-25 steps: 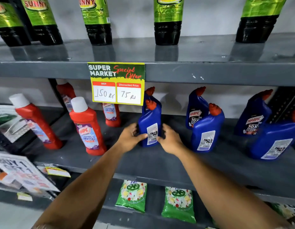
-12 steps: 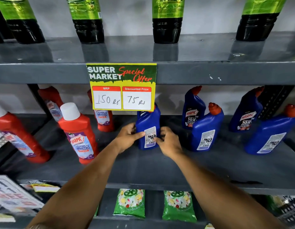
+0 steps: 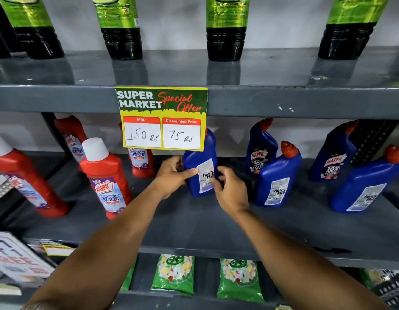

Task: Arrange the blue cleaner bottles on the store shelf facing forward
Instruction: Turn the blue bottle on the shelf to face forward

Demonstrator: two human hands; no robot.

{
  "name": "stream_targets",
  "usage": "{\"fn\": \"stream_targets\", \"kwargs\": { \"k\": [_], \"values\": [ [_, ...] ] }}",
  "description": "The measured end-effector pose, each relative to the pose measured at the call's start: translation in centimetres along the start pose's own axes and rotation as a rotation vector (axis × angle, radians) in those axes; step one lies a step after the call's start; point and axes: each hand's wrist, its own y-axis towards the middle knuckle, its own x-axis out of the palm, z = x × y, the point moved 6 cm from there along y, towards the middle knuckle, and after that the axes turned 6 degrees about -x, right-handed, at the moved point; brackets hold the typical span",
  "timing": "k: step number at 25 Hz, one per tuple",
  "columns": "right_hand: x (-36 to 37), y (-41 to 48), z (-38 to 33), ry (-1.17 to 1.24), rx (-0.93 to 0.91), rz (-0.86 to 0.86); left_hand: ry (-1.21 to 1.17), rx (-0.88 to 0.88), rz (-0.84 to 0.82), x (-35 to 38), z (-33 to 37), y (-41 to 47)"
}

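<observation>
Shelf (image 3: 194,227), both hands' fingers (image 3: 189,173) around blue bottle (image 3: 199,157).

Both forearms bare, no sleeves in frame. Left hand (image 3: 172,175) and right hand (image 3: 230,191) ungloved, no rings visible. No watch or band on either wrist. Short fingernails on the right hand, nearest the price sign (image 3: 161,118).
</observation>
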Motion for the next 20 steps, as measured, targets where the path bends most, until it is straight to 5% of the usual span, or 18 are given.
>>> {"fn": "stream_targets", "kwargs": {
  "k": [5, 10, 16, 20],
  "values": [
    [2.3, -0.3, -2.6, -0.011, -0.053, -0.124, -0.046, 0.025, -0.036, 1.0, 2.8, -0.9],
    [1.4, 0.8, -2.8, 0.152, -0.062, -0.027, -0.011, 0.007, -0.185, 0.6, 4.0, -1.2],
    [2.3, 1.2, -3.7, 0.339, -0.035, -0.316, 0.045, 0.128, -0.193, 0.5, 5.9, -0.9],
    [1.9, 1.3, -3.1, 0.345, -0.044, -0.346, 0.089, 0.151, -0.095, 1.1, 5.9, -1.0]
  ]
}}
